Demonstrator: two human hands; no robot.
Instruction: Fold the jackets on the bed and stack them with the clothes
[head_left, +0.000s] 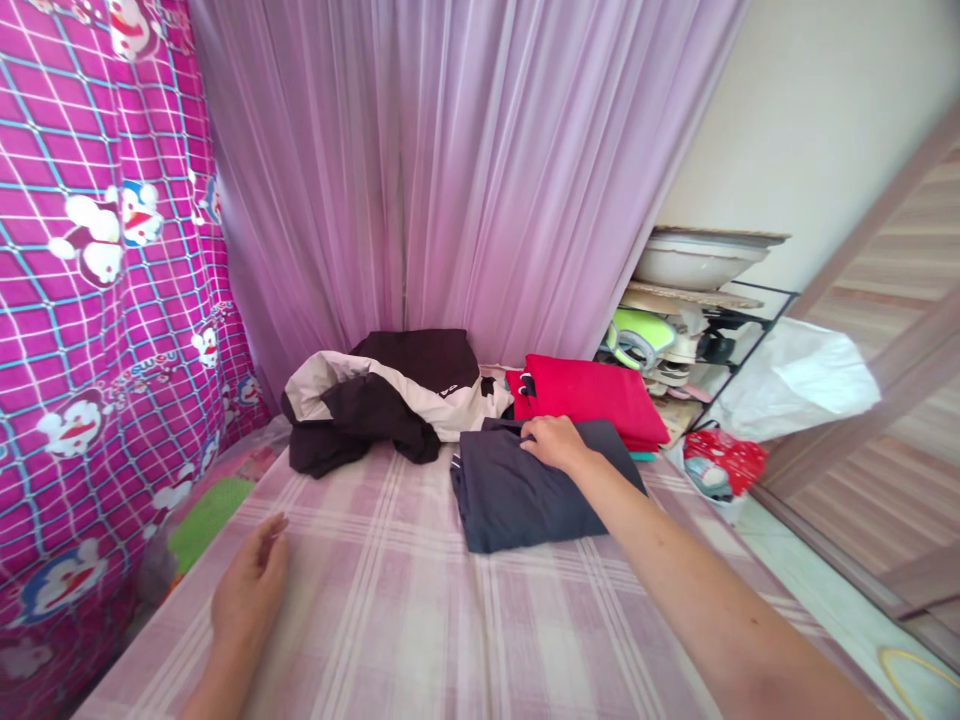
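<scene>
A: Where does the right hand (553, 441) sit?

B: It rests at the far edge of the folded dark grey cotton garment (536, 490), fingers curled down over that edge. It reads as a light pinch or a press on the top fold; a firm grasp I cannot confirm. The garment lies on the pink-and-white checked bed sheet (390, 600), right of the middle, just in front of the folded red cloth stack (589, 398).

A: And the left hand (251, 590)?

B: Open and loose, palm down on the sheet, holding nothing. It looks like a prop for the body while the other arm stretches forward.

A: How does the grey piece lie?

B: Flat, a rough rectangle. Its long axis runs left to right across the bed, slightly skewed, with the left end nearer the camera. The neat edges suggest it is laid as a finished fold, apart from the crumpled black-and-white jacket (382, 395) heaped to its left, before the sheer lilac curtain (450, 160).
</scene>
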